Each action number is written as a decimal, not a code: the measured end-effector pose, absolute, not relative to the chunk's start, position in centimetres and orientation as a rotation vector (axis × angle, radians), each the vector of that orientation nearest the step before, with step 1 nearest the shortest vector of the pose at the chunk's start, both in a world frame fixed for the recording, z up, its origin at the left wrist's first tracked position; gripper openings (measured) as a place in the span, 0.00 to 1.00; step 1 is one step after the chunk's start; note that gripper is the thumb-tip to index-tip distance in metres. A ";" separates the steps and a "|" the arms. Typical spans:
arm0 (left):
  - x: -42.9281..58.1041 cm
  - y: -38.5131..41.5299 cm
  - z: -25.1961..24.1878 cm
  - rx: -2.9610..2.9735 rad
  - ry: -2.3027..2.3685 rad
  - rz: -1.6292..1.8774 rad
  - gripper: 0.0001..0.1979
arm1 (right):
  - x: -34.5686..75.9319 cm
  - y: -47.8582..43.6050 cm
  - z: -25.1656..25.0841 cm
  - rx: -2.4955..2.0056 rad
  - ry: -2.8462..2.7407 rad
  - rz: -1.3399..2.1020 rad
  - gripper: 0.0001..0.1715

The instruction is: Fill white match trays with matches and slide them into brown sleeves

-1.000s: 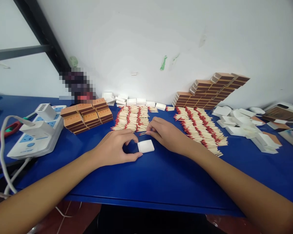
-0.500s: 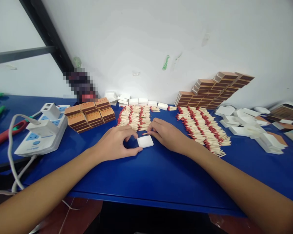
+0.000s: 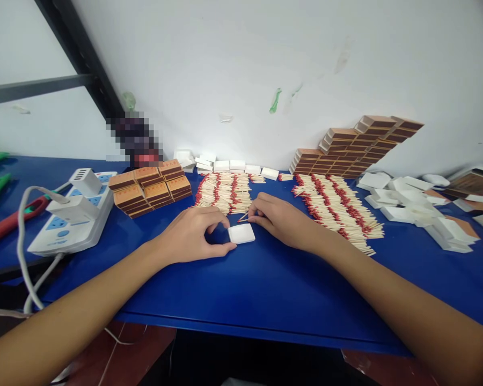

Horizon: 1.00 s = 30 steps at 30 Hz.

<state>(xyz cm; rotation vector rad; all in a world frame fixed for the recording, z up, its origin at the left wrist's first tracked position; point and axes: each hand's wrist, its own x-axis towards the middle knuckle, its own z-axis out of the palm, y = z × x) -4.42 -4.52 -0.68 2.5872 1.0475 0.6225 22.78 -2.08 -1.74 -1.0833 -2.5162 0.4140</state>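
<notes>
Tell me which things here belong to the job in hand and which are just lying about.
Part of the job, it seems:
white tray, between left hand thumb and finger
match, in right hand
loose matches
matchboxes
spare trays

Probably just lying about:
power strip
charger
red handle
green handles
</notes>
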 end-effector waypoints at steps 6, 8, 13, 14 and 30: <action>-4.5 -4.6 -0.6 2.589 1.037 0.622 0.14 | 22.8 -2.0 -1.6 -1.120 -2.547 0.369 0.08; -4.4 -4.6 -0.6 2.587 1.033 0.625 0.14 | 22.9 -2.0 -1.5 -1.123 -2.541 0.361 0.06; -4.3 -4.6 -0.6 2.583 1.040 0.618 0.14 | 22.8 -1.8 -1.6 -1.105 -2.554 0.359 0.07; -4.3 -4.6 -0.6 2.585 1.044 0.619 0.14 | 22.8 -1.7 -1.7 -1.102 -2.555 0.358 0.07; -4.4 -4.6 -0.5 2.609 1.111 0.653 0.13 | 21.2 -5.0 0.1 -1.025 -2.529 0.416 0.05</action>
